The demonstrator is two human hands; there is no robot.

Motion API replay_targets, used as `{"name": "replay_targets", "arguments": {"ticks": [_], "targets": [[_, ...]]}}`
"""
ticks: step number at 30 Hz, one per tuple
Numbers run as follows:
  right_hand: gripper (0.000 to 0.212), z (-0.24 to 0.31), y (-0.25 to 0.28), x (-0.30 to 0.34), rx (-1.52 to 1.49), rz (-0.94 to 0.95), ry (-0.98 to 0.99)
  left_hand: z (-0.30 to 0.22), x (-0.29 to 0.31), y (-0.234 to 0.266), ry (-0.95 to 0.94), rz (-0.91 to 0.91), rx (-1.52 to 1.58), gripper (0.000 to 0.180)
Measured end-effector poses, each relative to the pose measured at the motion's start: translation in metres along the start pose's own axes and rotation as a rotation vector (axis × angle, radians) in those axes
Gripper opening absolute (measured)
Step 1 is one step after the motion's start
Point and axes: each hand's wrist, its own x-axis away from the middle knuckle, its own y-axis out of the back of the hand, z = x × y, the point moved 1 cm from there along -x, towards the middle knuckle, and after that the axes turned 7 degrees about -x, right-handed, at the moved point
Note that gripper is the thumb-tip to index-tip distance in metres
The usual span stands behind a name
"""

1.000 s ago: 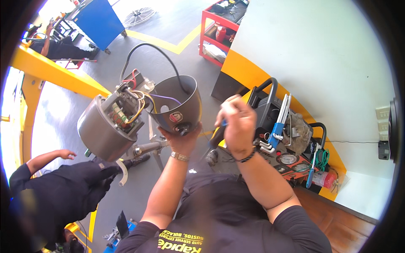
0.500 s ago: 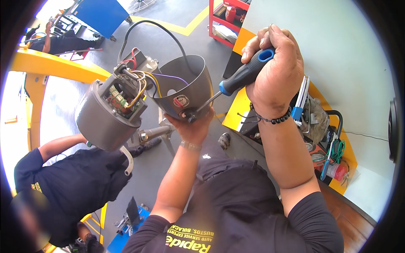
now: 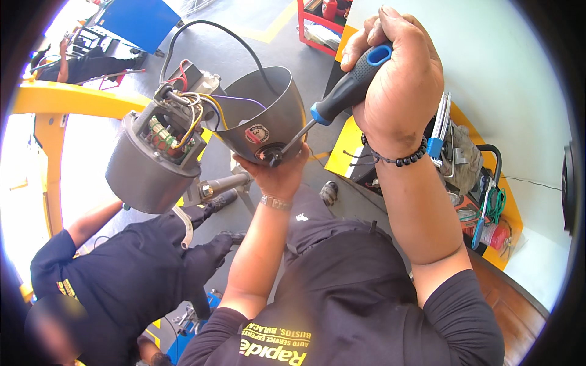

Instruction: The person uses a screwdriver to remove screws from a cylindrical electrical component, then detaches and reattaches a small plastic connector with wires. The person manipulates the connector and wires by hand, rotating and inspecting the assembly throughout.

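My left hand (image 3: 278,177) is wrapped under a grey, open-topped round cover (image 3: 288,113), supporting it from below. A black knob (image 3: 274,157) sits low on the cover's wall beside round stickers. My right hand (image 3: 403,79) grips a black-and-blue screwdriver (image 3: 342,97) by its handle, slanting down to the left. Its shaft reaches the knob; the exact tip contact is hard to make out. Left of the cover is a grey motor-like unit (image 3: 146,180) with an exposed circuit board (image 3: 163,137). Coloured wires (image 3: 198,110) run from the unit toward the cover.
A co-worker (image 3: 134,268) in dark clothes is at the lower left, behind the unit. A yellow frame (image 3: 79,100) stands left. On the right are a yellow-edged bench (image 3: 345,152) with tools, a red extinguisher (image 3: 493,235) and a pale panel (image 3: 500,79). A red cart (image 3: 317,36) stands beyond.
The cover, unit and screwdriver appear slightly higher and farther left in view. The co-worker at lower left has shifted a little to the right. Both my grips stay the same.
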Motion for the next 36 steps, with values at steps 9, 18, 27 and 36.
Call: {"name": "replay_targets", "arguments": {"ticks": [9,18,27,36], "targets": [[0.027,-0.006,-0.018,-0.011,0.084,-0.011,-0.058,0.001,0.000,-0.002,0.003,0.021,-0.003,0.101],[0.029,-0.038,-0.009,-0.031,0.103,-0.063,-0.135,0.005,0.004,-0.007,0.001,0.112,-0.051,0.101],[0.026,-0.056,0.007,-0.026,0.137,-0.129,-0.199,0.013,0.012,-0.021,0.006,0.085,-0.094,0.104],[0.025,-0.038,0.002,0.001,0.350,-0.031,-0.012,0.006,0.007,-0.008,0.004,0.112,-0.047,0.095]]}}
